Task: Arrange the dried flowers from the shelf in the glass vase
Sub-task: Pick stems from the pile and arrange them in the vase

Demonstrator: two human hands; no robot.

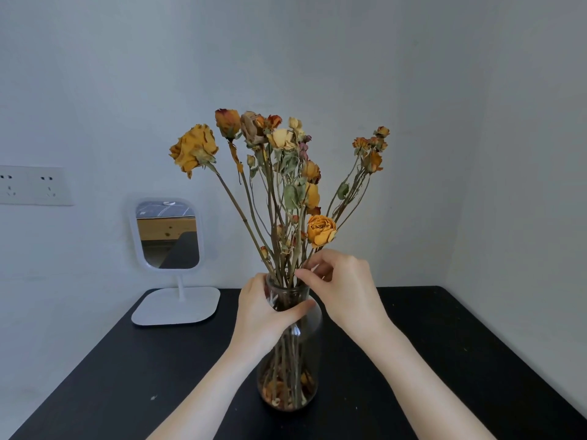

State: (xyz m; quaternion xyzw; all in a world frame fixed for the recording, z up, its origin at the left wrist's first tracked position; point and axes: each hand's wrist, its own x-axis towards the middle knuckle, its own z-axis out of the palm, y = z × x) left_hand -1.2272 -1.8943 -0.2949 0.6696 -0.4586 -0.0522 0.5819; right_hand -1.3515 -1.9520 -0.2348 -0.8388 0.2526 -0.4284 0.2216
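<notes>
Black surface (444, 360): left hand (263, 312) grips the glass vase (293, 369) neck near its middle; right hand (343, 287) pinches dried flowers (286, 173) stems.

free: table (444, 344) right of vase (287, 385) | left: mirror (168, 236) | above: flowers (281, 139) spreading

A black worktop (428, 360) carries two things: a glass vase (287, 385) standing upright near its middle, and a white mirror (176, 306) on a flat base at the back left, well apart.

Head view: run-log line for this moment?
left grip: holds glass vase neck | right grip: pinches dried flowers above rim | vase: upright on black table
</notes>
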